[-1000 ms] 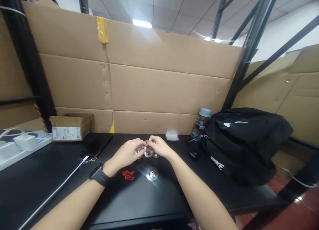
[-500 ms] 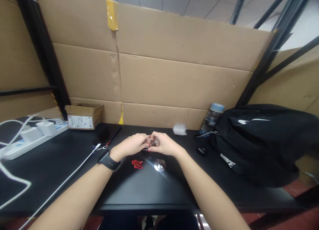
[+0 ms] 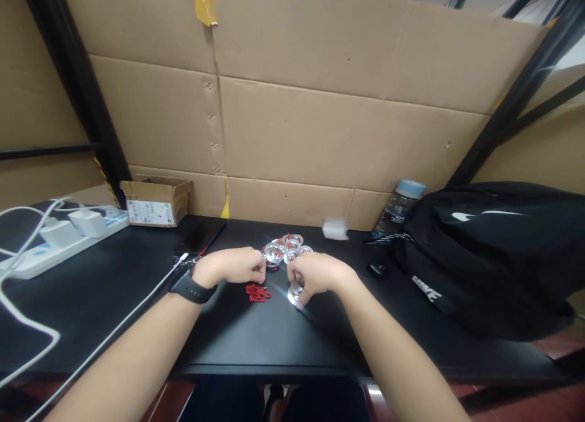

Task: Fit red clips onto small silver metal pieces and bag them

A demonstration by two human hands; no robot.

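1. From my remote view, the left hand (image 3: 241, 265) is curled closed, fingertips bunched; I can't tell whether it holds anything. A soft, tangled bundle of thin red cord (image 3: 258, 293) lies just in front of it, towards me.
2. The right hand (image 3: 320, 274) pinches a shiny, round metal disc (image 3: 293, 296) between thumb and fingers, low over the smooth black table (image 3: 274, 346).
3. Beyond the right hand, and to its left, I see a cluster of silvery, dished discs (image 3: 275, 251), with bits of red among them.
4. Compared with the earlier frame, the hands have moved apart, uncovering the cluster; the right hand has come to the single disc, which lay untouched.
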